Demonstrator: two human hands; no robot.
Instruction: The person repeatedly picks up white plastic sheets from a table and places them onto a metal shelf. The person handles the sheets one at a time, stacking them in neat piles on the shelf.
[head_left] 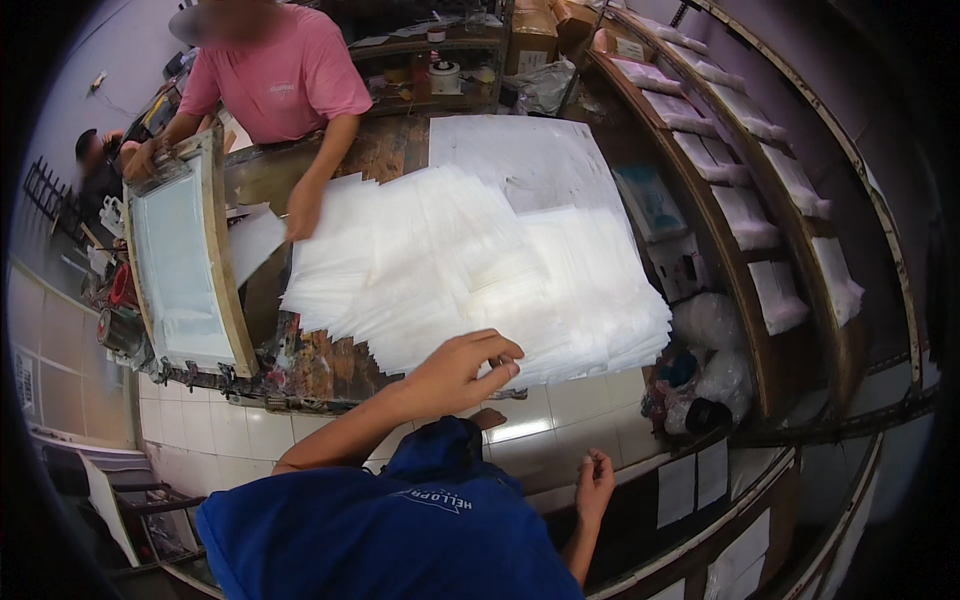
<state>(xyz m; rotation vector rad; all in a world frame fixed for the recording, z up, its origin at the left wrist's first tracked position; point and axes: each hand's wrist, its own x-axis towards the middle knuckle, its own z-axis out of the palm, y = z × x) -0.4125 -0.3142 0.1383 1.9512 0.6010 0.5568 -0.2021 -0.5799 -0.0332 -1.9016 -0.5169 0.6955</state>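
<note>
My left hand (462, 374) is at the near edge of a wide spread of overlapping thin white sheets (430, 250), its thumb and bent fingers apart with nothing between them. Whether its fingertips touch the sheets I cannot tell. My right hand (595, 482) hangs low on the right, away from the table, fingers loosely curled, nothing visible in it. Across the table, a person in a pink shirt (275, 80) has one hand on a raised wooden-framed printing screen (180, 260) and the other at the left edge of the sheets.
A paint-stained table (340, 362) carries the sheets and a large grey-white board (540, 150). On the right, slanted wooden racks (745, 300) hold several white packets. Clear plastic bags (715, 350) lie on the floor beside them. Shelves with a white pot (444, 78) stand behind.
</note>
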